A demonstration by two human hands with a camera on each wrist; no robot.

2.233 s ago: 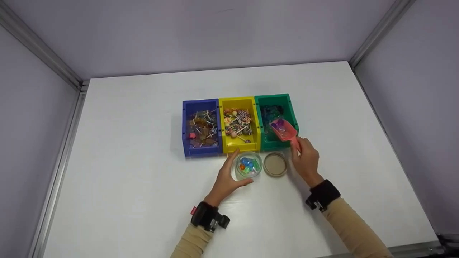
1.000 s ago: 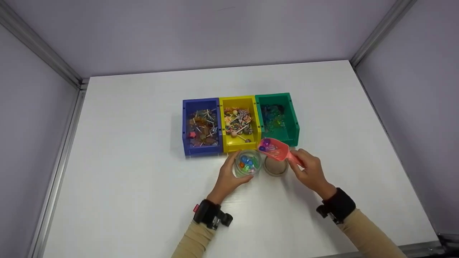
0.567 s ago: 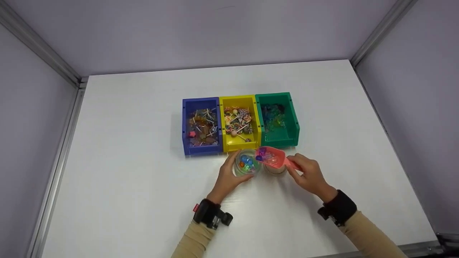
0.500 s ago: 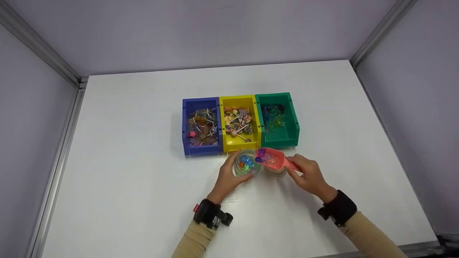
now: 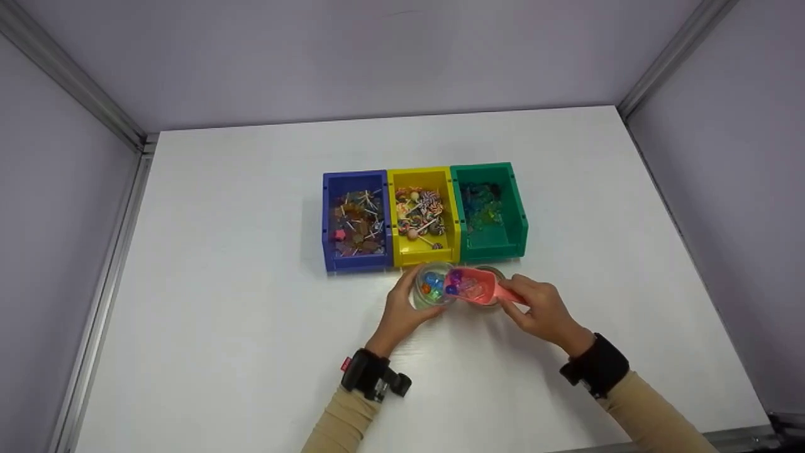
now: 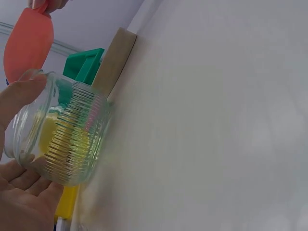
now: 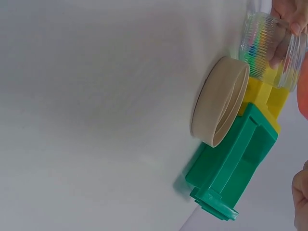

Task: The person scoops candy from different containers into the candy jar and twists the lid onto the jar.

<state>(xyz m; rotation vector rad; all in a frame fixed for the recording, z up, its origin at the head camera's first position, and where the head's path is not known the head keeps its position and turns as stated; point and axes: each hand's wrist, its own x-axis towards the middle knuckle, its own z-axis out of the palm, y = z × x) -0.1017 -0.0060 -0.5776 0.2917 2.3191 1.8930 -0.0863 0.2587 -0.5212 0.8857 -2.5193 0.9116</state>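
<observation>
My left hand (image 5: pixel 399 318) holds a clear ribbed glass jar (image 6: pixel 72 130) around its side, thumb near the rim. Blue, green and orange translucent pieces show inside the jar. The right hand (image 5: pixel 544 309) pinches the handle of a coral-pink scoop (image 6: pixel 29 45). Purple, blue and clear pink pieces (image 5: pixel 467 287) lie in the scoop, whose front edge overlaps the jar's mouth from the right in the head view. Beneath the scoop, a beige round lid (image 7: pixel 219 101) lies on the table next to the jar, partly hidden in the head view.
Three joined bins stand just beyond the jar: a blue bin (image 5: pixel 357 263) with brownish pieces and white sticks, a yellow bin (image 5: pixel 427 256) of small lollipops, a green bin (image 5: pixel 494 253) with translucent pieces. The white table (image 5: pixel 239 264) has grey walls at its back and sides.
The right hand has brought the loaded scoop out of the green bin, toward me and left, to the jar's rim. The left hand has stayed at the jar, its thumb now closer against it.
</observation>
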